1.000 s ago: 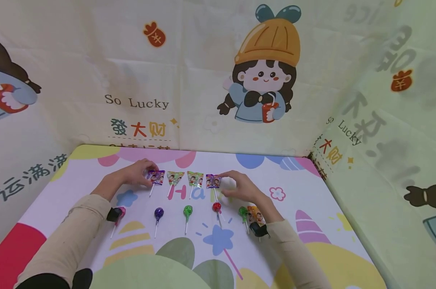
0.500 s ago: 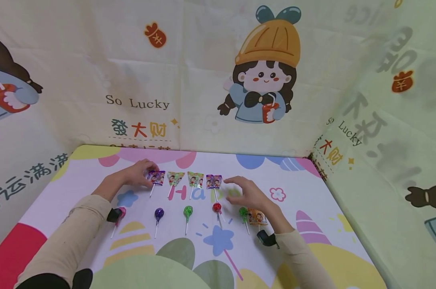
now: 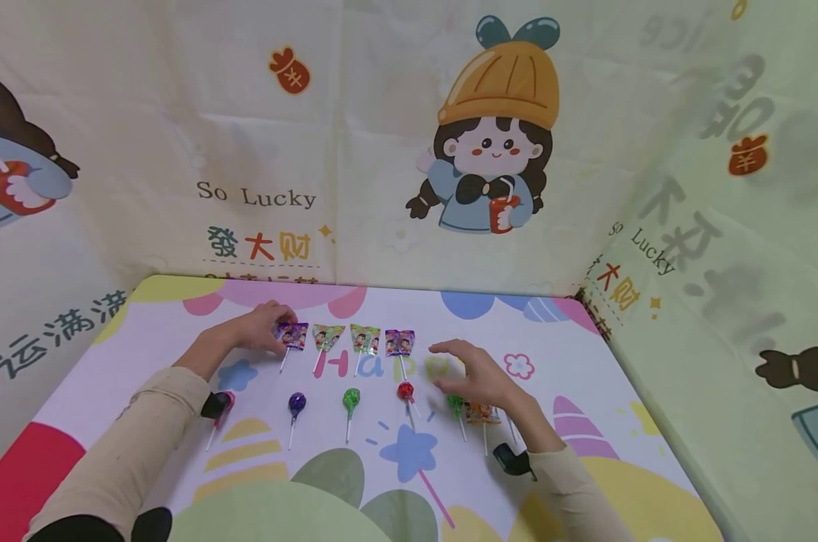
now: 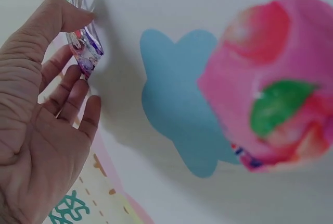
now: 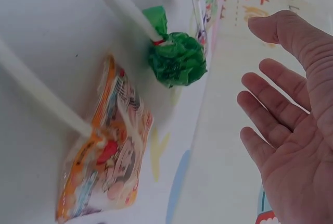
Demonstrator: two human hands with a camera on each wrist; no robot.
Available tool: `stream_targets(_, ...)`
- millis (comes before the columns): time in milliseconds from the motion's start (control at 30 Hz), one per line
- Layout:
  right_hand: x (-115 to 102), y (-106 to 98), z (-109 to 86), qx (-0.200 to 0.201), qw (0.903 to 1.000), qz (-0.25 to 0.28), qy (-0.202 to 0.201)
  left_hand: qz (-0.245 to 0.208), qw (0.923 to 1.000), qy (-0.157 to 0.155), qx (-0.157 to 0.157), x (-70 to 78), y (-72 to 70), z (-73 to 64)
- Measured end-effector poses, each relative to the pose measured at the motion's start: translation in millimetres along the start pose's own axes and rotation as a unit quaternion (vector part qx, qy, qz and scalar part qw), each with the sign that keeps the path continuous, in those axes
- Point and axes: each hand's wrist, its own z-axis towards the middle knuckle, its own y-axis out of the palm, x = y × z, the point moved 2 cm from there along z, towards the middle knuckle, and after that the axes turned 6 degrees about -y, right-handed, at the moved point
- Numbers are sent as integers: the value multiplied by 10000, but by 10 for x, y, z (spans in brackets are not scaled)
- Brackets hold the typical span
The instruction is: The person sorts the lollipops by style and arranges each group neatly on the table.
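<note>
At the left end of the back row, my left hand pinches the wrapper of a purple flat-wrapped lollipop, thumb on one side and fingers on the other. Two green-wrapped lollipops and another purple flat-wrapped lollipop continue that row. My right hand hovers to the right of it, fingers spread loosely, touching nothing. Below the right hand lie a green ball lollipop and an orange flat-wrapped lollipop. A white stick beside them shows partly, its head hidden by the right wrist.
In the front row lie a pink lollipop partly behind the left wrist camera, a purple ball lollipop, a green one and a red one. A printed cloth wall rises behind the table.
My right hand has drawn away from the right-hand purple lollipop, moving right and a little nearer to me. The left hand stays on its lollipop.
</note>
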Motion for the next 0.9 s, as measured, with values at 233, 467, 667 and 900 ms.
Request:
stream_targets(233, 24, -24, -86, 116, 9999, 2, 111, 39, 9998, -162, -63, 2, 5, 8)
stream_targets(467, 30, -54, -196, 204, 9995, 177, 144, 92, 9999, -120, -33, -9, 5, 31)
stream_targets(667, 76, -56, -321, 284, 9995, 131, 91, 53, 9999, -90, -22, -10, 22, 37)
stream_targets(900, 111, -38, -456, 317, 9979, 495, 268, 28, 9999, -103, 16, -18, 16, 30)
